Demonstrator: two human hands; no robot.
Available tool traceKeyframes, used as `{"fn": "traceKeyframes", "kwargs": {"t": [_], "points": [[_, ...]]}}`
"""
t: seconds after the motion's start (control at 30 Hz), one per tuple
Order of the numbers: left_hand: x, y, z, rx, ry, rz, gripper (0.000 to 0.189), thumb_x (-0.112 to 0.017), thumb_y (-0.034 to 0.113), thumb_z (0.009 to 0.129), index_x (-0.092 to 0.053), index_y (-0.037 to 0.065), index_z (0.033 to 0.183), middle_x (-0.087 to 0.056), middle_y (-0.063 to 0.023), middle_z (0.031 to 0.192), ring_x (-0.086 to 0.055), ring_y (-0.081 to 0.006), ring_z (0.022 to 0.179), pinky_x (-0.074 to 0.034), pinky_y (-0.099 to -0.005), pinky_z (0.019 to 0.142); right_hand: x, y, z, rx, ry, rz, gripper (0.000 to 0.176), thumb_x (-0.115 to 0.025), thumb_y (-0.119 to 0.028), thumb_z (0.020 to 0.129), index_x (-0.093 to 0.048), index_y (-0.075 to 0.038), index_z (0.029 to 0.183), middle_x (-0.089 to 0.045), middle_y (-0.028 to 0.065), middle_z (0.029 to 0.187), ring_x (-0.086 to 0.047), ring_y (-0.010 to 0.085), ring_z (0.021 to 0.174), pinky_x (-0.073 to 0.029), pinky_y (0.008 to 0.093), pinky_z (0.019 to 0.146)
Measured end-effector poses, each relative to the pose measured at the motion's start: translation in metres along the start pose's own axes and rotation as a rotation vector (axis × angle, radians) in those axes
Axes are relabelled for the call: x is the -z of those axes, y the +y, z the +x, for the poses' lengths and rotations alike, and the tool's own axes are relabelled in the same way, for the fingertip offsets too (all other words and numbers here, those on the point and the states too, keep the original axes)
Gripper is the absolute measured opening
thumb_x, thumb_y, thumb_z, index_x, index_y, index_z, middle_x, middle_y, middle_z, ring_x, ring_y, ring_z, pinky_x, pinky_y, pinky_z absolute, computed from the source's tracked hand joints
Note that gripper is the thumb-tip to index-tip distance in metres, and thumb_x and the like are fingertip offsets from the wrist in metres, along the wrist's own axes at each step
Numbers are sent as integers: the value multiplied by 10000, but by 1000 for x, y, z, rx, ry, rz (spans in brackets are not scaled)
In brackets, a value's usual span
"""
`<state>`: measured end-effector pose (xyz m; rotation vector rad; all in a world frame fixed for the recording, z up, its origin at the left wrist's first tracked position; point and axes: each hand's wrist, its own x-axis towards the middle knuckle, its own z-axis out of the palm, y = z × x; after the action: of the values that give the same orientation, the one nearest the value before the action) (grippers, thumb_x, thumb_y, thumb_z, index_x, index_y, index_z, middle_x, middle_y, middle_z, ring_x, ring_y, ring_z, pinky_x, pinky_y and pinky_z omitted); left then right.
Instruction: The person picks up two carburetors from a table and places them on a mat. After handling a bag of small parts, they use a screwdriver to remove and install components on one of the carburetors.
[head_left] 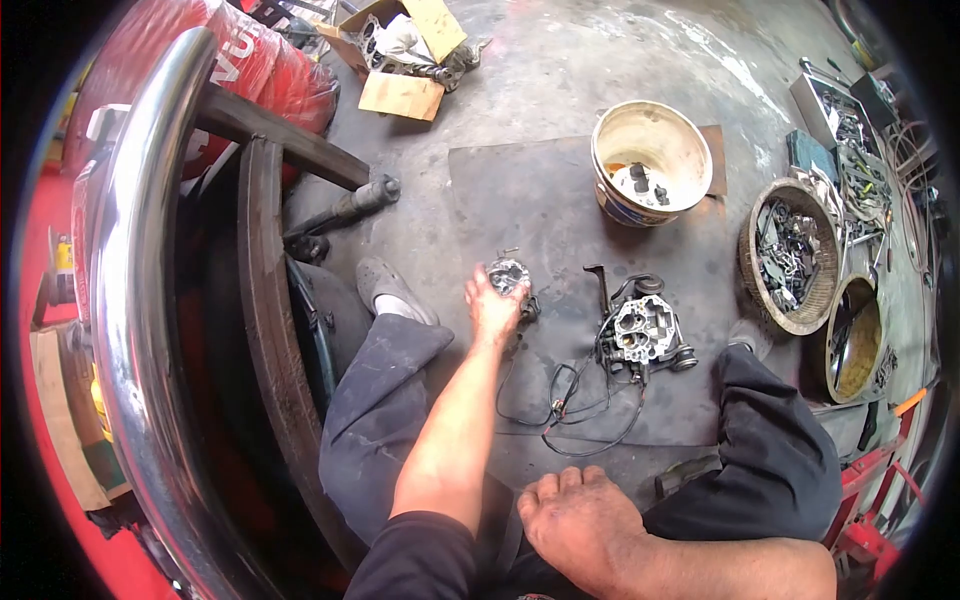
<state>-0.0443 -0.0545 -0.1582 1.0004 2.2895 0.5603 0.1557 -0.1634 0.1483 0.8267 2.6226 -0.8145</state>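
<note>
Stretched forward, my left hand [490,305] has its fingers wrapped round a small silver metal casting [509,272] with a dark fitting at its lower side, at the sheet. Closer to my body, my right hand [583,520] rests over my lap with its fingers curled in; no object shows in it. To the right of the casting lies a carburetor-like metal body [643,330], its open chambers facing up, with dark round fittings around it. Thin black wires [565,410] trail from it toward me.
A white bucket [605,185] holding dark parts stands beyond. On the right are a basket of hardware [748,250], a metal bowl [872,370] and scattered tools [865,190]. A cardboard box of parts [400,95] stands far left. A chrome bar [135,300] rises at my left.
</note>
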Motion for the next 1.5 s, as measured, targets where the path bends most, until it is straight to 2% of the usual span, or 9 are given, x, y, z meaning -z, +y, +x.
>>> {"fn": "traceKeyframes", "kwargs": {"t": [0.33,0.53,0.63,0.73,0.77,0.9,1.07,1.17,1.5], "points": [[-6,-4,4,3,28,38,923,-845,342,760,-366,71,1501,-447,-203,1438,-381,-376,1396,-374,-494,1144,5,0,2,16,-33,3,202,-585,-150,863,-673,-58,1019,-676,81,940,-656,225,918,-495,372,792],[-4,-8,-3,-56,29,-50,993,-870,342,734,-326,107,1531,-433,-201,1448,-340,-390,1417,-312,-565,1164,3,0,1,11,-67,33,222,-576,-139,873,-669,-44,1051,-683,97,970,-661,243,944,-497,379,807],[-11,-8,-17,-301,223,94,874,-852,290,751,-408,171,1494,-424,-190,1449,-306,-403,1431,-249,-638,1174,4,2,2,4,-72,32,225,-572,-137,877,-668,-42,1057,-686,103,982,-662,245,954,-497,382,807],[2,0,-21,-536,150,455,721,-825,234,771,-511,210,1419,-410,-189,1463,-278,-398,1441,-206,-657,1173,3,2,1,0,-68,39,223,-570,-137,877,-669,-45,1055,-684,101,979,-660,241,951,-496,384,803],[5,7,-21,-546,137,443,479,-786,190,789,-653,205,1250,-460,-155,1426,-302,-388,1431,-213,-665,1164,3,2,1,-2,-63,45,222,-570,-138,876,-669,-46,1053,-683,100,975,-659,239,948,-496,385,800],[0,-3,-4,-677,189,489,110,-654,193,862,-710,153,948,-575,-99,1273,-371,-353,1397,-243,-652,1167,8,5,-5,6,-35,75,214,-575,-143,869,-667,-50,1037,-676,89,958,-652,232,926,-491,382,785],[-3,-6,4,-733,196,501,124,-686,164,821,-699,136,941,-593,-91,1199,-433,-341,1326,-294,-596,1139,3,9,-14,2,45,32,212,-582,-150,864,-666,-51,1031,-674,86,960,-646,233,920,-485,377,783],[-6,-9,6,-749,246,501,141,-734,127,769,-722,125,910,-607,-96,1179,-455,-344,1302,-322,-557,1125,-8,15,-15,41,-75,39,266,-659,-232,856,-695,-73,1067,-680,51,973,-653,243,911,-499,403,653],[-4,-9,7,-658,232,456,99,-719,143,797,-748,143,892,-622,-93,1134,-468,-346,1273,-356,-527,1105,2,11,-21,-10,5,35,210,-583,-152,869,-670,-61,1036,-677,83,979,-649,228,941,-489,378,808]]}}
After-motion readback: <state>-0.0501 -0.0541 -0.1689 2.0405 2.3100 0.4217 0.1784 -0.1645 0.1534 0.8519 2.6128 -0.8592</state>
